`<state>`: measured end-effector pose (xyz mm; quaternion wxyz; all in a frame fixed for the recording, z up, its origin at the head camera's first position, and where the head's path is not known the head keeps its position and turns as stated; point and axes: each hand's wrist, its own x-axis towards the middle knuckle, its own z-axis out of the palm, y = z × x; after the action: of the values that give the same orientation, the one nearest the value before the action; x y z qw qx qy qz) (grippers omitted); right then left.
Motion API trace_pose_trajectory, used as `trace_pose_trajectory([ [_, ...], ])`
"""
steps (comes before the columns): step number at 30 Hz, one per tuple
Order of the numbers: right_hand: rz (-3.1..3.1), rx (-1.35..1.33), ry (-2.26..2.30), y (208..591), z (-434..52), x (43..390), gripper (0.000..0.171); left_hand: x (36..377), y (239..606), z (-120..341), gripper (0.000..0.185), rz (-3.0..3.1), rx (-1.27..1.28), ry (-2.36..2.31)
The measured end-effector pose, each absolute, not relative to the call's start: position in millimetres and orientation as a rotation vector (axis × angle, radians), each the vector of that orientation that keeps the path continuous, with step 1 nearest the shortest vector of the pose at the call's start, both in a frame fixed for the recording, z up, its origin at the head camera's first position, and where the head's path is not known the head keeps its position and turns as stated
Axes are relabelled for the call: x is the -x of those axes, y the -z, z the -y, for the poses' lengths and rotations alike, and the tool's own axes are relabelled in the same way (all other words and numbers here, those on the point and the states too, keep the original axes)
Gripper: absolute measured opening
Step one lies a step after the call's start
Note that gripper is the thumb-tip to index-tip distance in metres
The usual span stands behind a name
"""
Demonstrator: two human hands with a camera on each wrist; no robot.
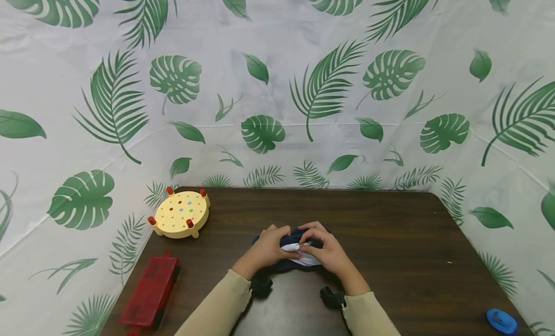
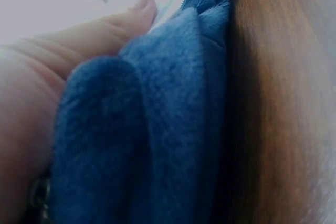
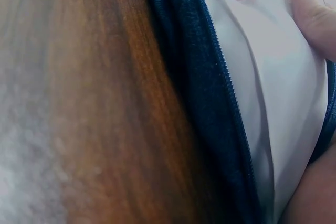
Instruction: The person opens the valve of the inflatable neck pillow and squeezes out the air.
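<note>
A navy, fuzzy zippered pouch (image 1: 284,265) lies at the table's near middle, its zipper apart. White lining (image 3: 286,61) shows through the opening, bordered by zipper teeth in the right wrist view. My left hand (image 1: 270,244) grips the pouch's left side; its thumb (image 2: 105,35) lies along the plush in the left wrist view. With curled fingers, my right hand (image 1: 328,251) holds the right side at the opening, thumb and fingertips close together. Part of a metal ring or chain (image 2: 39,195) shows beside the left palm. The hands hide much of the pouch.
On the dark wooden table (image 1: 390,230), a round cream pegboard toy (image 1: 184,213) with red-tipped legs stands at the back left. A red toy wagon (image 1: 149,292) lies nearer on the left. A small blue object (image 1: 501,321) sits at the right front edge. Leaf-printed cloth (image 1: 277,90) hangs behind.
</note>
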<state>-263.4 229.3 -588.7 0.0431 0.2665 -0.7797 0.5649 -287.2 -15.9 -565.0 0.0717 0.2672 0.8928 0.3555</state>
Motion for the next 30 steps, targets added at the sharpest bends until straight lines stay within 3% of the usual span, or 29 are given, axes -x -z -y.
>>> trace_pose_trajectory([
  [30,2.401,-0.755,-1.712,584.0,-222.9,262.0,0.012,286.8,566.0,15.4,0.045,-2.734,-0.917,-1.04],
])
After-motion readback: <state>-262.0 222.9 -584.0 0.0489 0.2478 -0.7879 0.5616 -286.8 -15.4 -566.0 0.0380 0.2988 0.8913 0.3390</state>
